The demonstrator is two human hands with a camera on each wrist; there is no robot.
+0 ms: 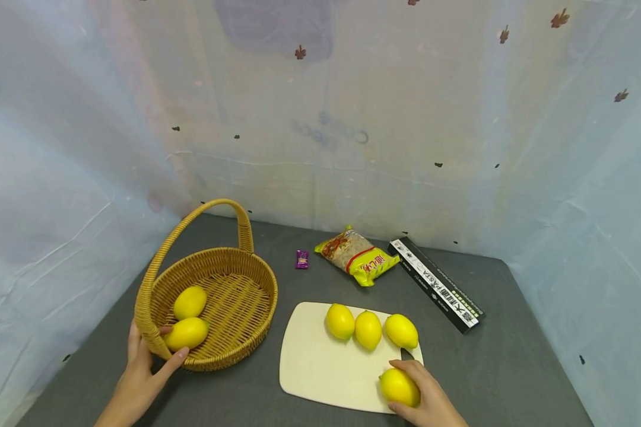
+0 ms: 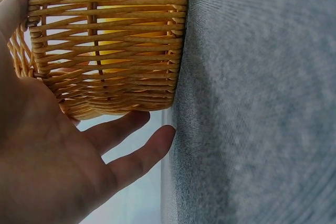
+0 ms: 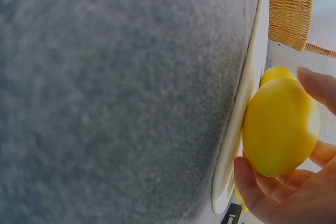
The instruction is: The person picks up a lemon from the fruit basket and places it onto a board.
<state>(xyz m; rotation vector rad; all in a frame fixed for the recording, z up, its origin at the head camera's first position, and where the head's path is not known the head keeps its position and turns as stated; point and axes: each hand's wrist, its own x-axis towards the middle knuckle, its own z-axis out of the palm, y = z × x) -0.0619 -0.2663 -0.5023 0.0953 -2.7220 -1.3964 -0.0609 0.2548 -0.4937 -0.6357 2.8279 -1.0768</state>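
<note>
At the left, my left hand [image 1: 141, 370] grips the near-left rim of a round wicker basket [image 1: 267, 332] with a tall arched handle. Two lemons [image 1: 190, 302] lie inside it, one close to my fingers. In the left wrist view, the woven basket wall [image 2: 110, 45] stands beside my palm, with some fingers extended below. My right hand [image 1: 430, 394] holds a lemon [image 1: 398, 386] between thumb and fingers at the near right corner of a cream cutting board [image 1: 320, 367]. The right wrist view has this lemon [image 3: 281, 127] against or just over the board. Three more lemons [image 1: 368, 330] sit along its far side.
Behind the board lie a yellow bag of pasta [image 1: 355, 255] and a small purple packet [image 1: 302, 259]. A long black pasta box [image 1: 435, 284] rests diagonally at the right. Pale curtains [image 1: 320, 148] surround the grey table [image 1: 491, 379].
</note>
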